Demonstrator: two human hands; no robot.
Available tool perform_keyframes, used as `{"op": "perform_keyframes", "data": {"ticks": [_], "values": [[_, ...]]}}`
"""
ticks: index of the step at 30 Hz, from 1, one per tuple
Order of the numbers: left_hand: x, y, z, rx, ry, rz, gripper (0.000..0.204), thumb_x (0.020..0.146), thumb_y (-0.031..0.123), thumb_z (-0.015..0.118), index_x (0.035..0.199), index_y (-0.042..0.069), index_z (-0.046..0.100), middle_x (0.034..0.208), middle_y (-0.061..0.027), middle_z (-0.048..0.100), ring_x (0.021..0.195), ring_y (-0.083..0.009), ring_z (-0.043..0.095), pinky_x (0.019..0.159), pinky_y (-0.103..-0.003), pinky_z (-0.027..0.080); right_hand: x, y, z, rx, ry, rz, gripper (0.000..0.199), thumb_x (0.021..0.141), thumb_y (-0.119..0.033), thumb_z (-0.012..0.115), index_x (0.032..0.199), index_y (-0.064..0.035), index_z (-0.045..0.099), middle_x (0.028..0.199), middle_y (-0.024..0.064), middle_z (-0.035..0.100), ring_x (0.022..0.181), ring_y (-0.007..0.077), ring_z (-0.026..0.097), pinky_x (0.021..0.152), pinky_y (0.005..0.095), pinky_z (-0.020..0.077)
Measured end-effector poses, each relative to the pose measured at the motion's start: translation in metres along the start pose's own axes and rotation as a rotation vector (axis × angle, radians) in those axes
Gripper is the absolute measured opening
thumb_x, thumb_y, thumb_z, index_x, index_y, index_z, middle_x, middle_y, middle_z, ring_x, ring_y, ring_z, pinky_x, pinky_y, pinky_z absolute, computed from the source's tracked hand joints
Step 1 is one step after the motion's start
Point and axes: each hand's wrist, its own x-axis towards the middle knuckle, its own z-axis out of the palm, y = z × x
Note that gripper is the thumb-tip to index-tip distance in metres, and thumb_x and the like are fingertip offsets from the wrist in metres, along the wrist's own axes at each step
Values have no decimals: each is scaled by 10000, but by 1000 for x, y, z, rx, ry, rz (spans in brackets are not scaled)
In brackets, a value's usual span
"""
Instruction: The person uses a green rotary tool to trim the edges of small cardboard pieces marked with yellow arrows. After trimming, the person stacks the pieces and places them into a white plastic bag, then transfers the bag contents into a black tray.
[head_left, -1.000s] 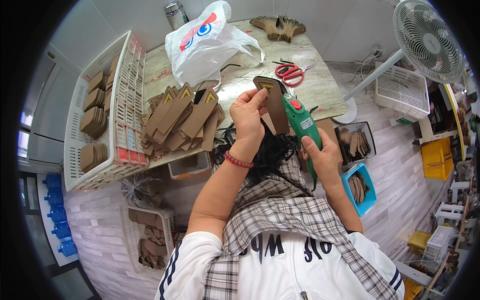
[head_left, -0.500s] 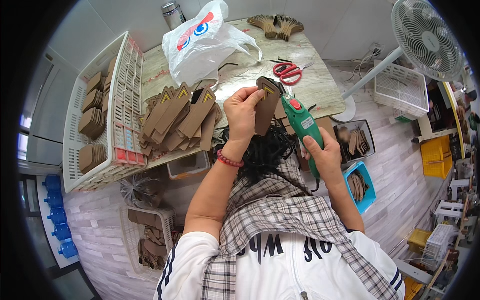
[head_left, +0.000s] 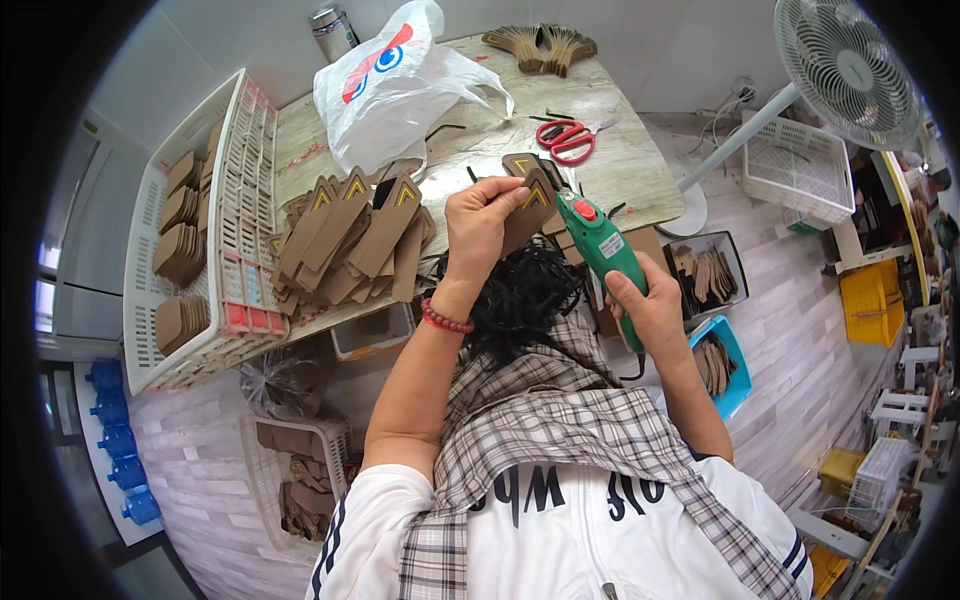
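Note:
My left hand (head_left: 476,228) pinches a brown strap-shaped piece (head_left: 530,208) with a yellow chevron near its pointed end. A second brown piece (head_left: 516,163) with a similar mark shows just beyond it, partly hidden. My right hand (head_left: 648,305) is wrapped round a green electric cutter (head_left: 603,245) with a red button, its small metal tip pointing away from me beside the piece. Whether the tip touches the piece, I cannot tell. Below the hands, a heap of black trimmings (head_left: 525,300) lies on my plaid apron (head_left: 560,415). To the left, many like pieces (head_left: 345,235) are piled on the table.
Red-handled scissors (head_left: 567,140) and a white plastic bag (head_left: 375,95) lie on the table (head_left: 610,110). A white crate (head_left: 225,290) of brown pieces stands at the left. Right of the table are a fan (head_left: 850,75) and a blue bin (head_left: 738,385).
The brown piece in my left hand has tilted, and its lower end is now less visible. Another marked piece has come into sight behind it. My right hand still grips the cutter.

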Motion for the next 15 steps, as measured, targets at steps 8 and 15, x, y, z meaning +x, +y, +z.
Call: {"op": "perform_keyframes", "data": {"ticks": [8,15], "values": [[3,-2,-4,148,-140,-33,109,784,23,676,874,-35,697,774,-17,666,703,-62,577,659,-198,458,0,3,-5,-50,-10,-34,297,888,-296,634,968,-13,594,668,-2,571,546,35,505,493,190,408],[22,-4,-9,320,-112,55,92,795,48,657,829,-37,653,751,-9,616,631,-86,541,587,-221,439,2,5,-12,-4,57,-2,319,885,-300,636,991,-2,595,672,2,568,547,42,498,517,193,406]]}}
